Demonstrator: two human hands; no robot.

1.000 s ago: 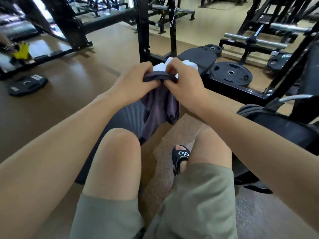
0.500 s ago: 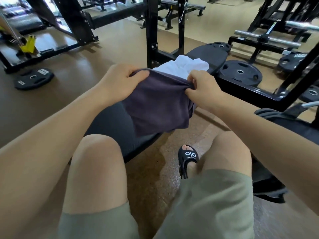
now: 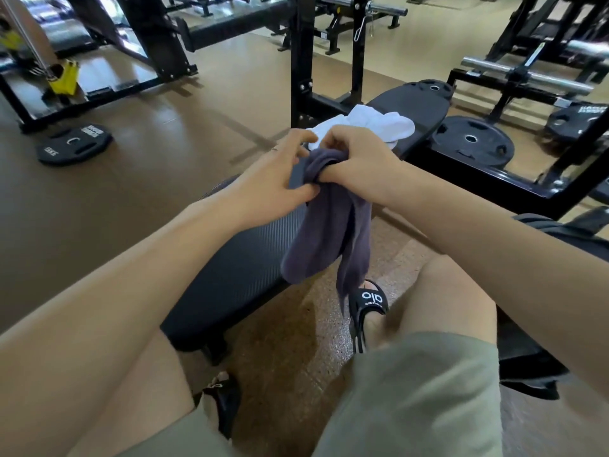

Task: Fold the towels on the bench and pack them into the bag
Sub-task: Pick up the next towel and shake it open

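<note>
- Purple towel (image 3: 324, 232) hangs bunched above the bench (image 3: 237, 268), gripped at its top by the right hand (image 3: 359, 159), fingers curled round it.
- Left hand (image 3: 280, 179) touches it, fingers spread.
- White towel (image 3: 369, 123) lies further along the bench.

Gym interior. Tan, glossy floor (image 3: 204, 103); speckled brown rubber mat (image 3: 296, 328) nearer the camera. Black steel rack uprights (image 3: 300, 57). Chrome barbell bar (image 3: 524, 75). Black weight plates on the floor, left (image 3: 74, 144) and right (image 3: 472, 140). Yellow attachment (image 3: 64, 77) far left.
</note>
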